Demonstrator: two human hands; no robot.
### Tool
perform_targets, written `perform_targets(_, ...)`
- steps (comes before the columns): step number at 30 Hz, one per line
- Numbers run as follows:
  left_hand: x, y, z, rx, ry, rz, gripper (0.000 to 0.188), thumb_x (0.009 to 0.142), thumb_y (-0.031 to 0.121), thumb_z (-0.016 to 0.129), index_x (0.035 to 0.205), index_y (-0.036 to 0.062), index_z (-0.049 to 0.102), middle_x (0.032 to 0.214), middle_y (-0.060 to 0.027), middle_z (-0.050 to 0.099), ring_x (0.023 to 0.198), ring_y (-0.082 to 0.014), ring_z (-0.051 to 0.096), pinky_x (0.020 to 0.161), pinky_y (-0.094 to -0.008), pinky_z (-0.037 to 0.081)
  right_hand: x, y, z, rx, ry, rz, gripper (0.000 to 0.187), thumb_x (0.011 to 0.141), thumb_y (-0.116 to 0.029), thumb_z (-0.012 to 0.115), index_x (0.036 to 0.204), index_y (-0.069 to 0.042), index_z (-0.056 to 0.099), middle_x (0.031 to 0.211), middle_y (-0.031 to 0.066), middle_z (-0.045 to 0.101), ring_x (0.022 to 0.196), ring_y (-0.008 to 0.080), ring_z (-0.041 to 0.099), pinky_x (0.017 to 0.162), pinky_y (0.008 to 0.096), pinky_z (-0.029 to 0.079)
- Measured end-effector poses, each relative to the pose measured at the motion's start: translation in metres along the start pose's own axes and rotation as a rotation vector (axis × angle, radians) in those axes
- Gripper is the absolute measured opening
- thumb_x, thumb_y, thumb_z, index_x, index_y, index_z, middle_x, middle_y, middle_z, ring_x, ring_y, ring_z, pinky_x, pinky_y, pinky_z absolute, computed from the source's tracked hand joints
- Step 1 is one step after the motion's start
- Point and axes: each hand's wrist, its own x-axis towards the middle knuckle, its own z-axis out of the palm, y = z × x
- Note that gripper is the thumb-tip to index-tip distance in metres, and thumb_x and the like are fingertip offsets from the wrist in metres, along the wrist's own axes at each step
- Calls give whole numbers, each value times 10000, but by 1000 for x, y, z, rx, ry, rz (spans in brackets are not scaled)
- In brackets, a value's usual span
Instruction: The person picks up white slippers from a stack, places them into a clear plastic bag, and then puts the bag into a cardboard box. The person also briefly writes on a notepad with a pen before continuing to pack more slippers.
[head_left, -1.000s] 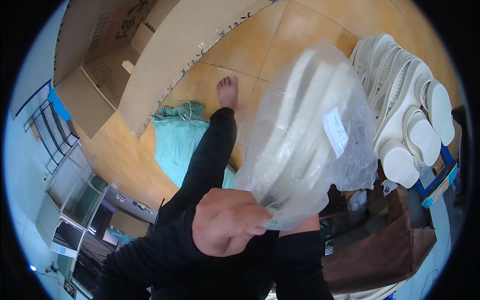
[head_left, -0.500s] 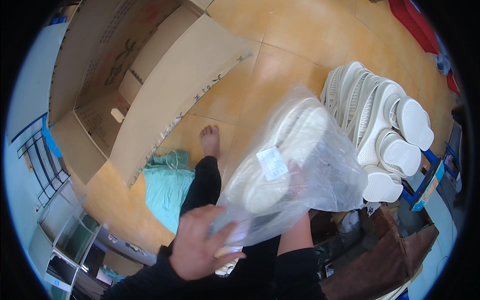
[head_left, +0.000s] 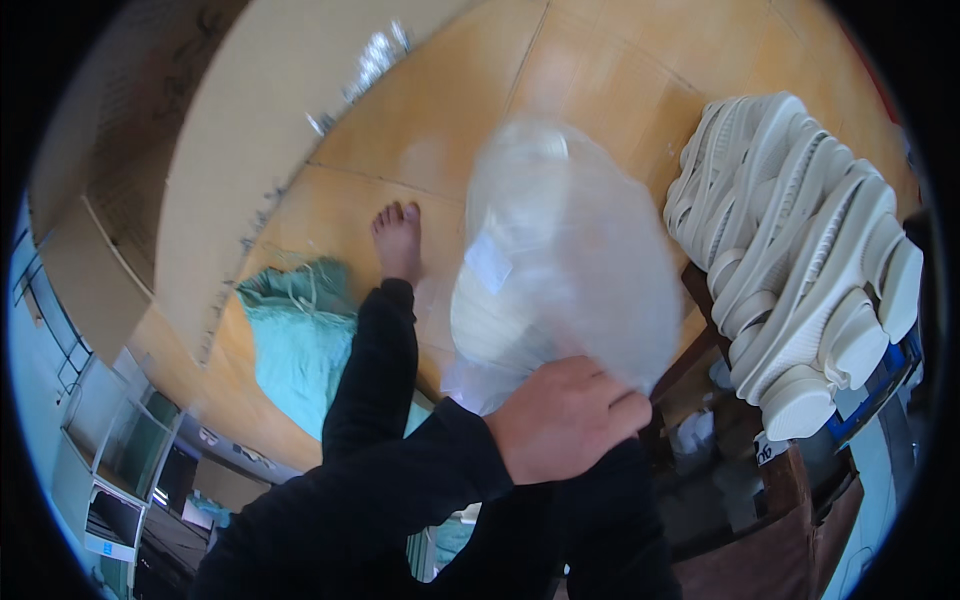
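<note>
Counted, there is one clear plastic bag (head_left: 600,230) near the centre, bearing one white label (head_left: 488,263). One left hand (head_left: 570,420) shows plainly at five o'clock, one bare foot (head_left: 398,250) at ten. One teal sack (head_left: 300,360) lies at nine, one cardboard box (head_left: 230,150) at ten; the white shoe soles (head_left: 790,260) at three overlap too much to count.

Cardbd box (head_left: 255,95) is sitting upper L, teal sack (head_left: 290,355) is slumping on flr (head_left: 610,75), cabinet (head_left: 131,442) is standing lower L.
</note>
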Motion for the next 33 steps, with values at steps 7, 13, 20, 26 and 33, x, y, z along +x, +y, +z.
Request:
perform_targets(7,-3,-66,-13,192,79,-154,134,857,138,621,963,56,625,828,-117,534,726,-308,636,600,-411,515,61,8,7,67,0,-60,611,893,-395,681,1318,22,545,1306,214,571,1241,313,537,1037,409,439)
perform_targets(13,5,-118,-39,368,136,108,149,751,-27,751,886,-4,695,842,-80,683,710,-201,647,641,-308,499,99,21,3,117,-16,-122,489,917,-324,649,1260,19,584,1221,203,624,1168,318,590,988,411,474)
perform_targets(20,42,-94,-25,-497,583,-735,45,867,26,689,903,41,667,925,-85,671,777,-213,689,707,-301,514,39,10,26,188,-3,-219,356,945,-241,611,1192,15,629,1122,190,686,1084,325,652,932,414,515)
perform_targets(26,30,-77,-23,420,98,-273,151,834,144,725,890,23,655,862,-113,602,745,-282,615,730,-379,490,-21,8,39,-15,294,-371,214,908,-189,594,1030,-45,696,1066,173,703,994,332,666,884,420,513)
perform_targets(33,11,-91,-2,446,55,-401,86,865,68,636,893,28,707,858,-134,587,832,-284,566,773,-379,455,-13,42,56,272,489,104,245,888,-192,642,1056,-23,697,973,177,721,903,336,691,850,403,527)
